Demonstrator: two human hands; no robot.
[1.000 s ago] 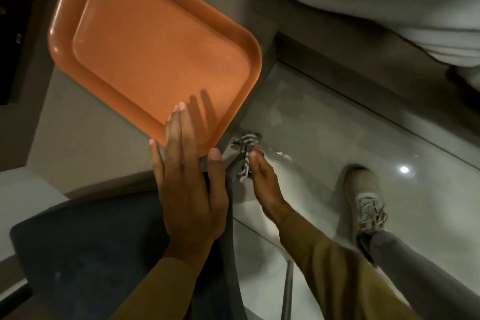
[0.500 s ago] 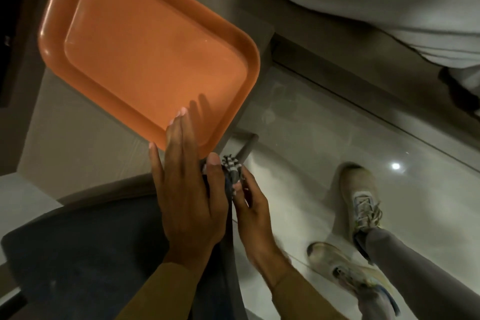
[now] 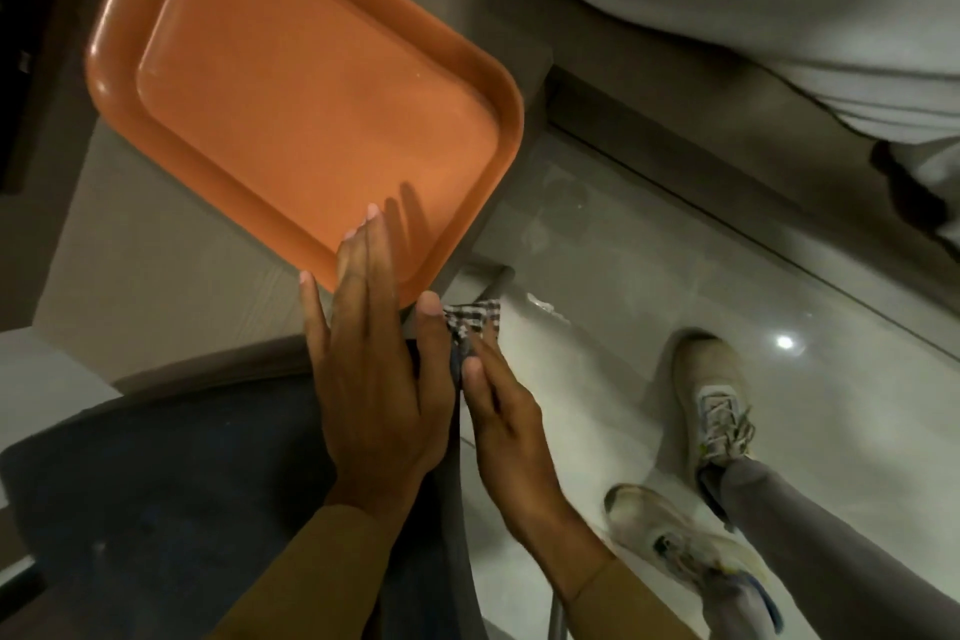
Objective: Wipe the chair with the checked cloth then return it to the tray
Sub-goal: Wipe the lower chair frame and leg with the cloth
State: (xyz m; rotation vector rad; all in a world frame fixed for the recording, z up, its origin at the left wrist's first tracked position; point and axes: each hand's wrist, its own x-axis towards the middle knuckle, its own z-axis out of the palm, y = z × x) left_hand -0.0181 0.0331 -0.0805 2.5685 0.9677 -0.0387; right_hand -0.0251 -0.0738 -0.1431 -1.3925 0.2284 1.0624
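Fingers [image 3: 480,372] of the right hand [image 3: 511,437], pinching the checked cloth [image 3: 474,317], have slid back up the chair [image 3: 156,509] edge toward twelve o'clock, left hand [image 3: 374,379] flat, wiping unfinished.

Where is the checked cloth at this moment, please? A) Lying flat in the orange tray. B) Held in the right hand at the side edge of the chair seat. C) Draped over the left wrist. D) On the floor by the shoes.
B: the checked cloth is bunched in the fingers of the right hand against the edge of the chair, while the orange tray holds nothing.
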